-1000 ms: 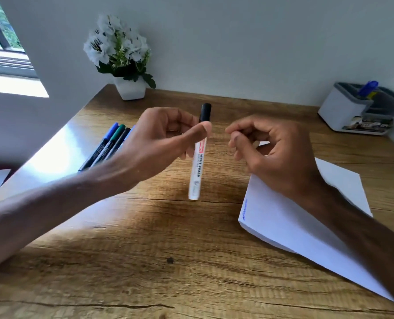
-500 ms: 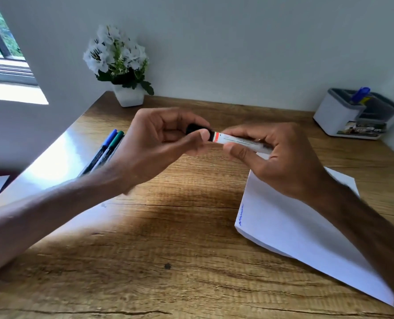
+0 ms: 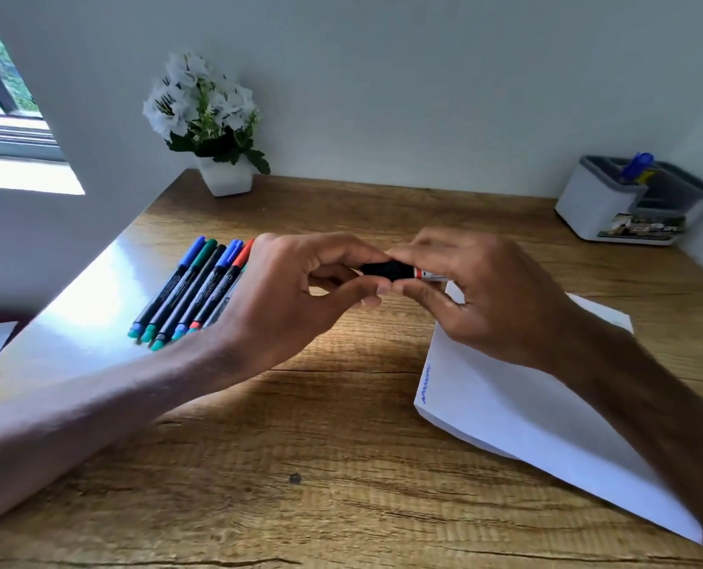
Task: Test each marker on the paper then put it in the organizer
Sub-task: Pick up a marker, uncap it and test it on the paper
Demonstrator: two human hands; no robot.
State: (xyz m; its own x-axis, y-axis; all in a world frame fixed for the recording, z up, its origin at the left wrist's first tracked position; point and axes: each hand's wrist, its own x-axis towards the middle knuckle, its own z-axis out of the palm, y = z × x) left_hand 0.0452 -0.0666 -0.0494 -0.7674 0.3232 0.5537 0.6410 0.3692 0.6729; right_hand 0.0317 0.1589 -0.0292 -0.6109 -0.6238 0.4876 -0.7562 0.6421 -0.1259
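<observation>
A white whiteboard marker with a black cap (image 3: 386,269) lies level between both hands above the wooden desk. My left hand (image 3: 296,297) pinches the black cap. My right hand (image 3: 485,293) grips the white barrel, most of it hidden in the fingers. The white paper (image 3: 518,408) lies under my right wrist, with a short blue scribble (image 3: 425,384) at its left edge. The white and grey organizer (image 3: 612,207) stands at the back right with a blue marker (image 3: 636,166) upright in it.
Several thin markers (image 3: 194,289) with blue, green, black and red caps lie side by side on the desk left of my left hand. A white pot of white flowers (image 3: 214,129) stands at the back against the wall. A window is at the far left.
The marker went from upright in my left hand alone to level, held by both hands. My right hand took hold of the barrel. The view shifted down a little.
</observation>
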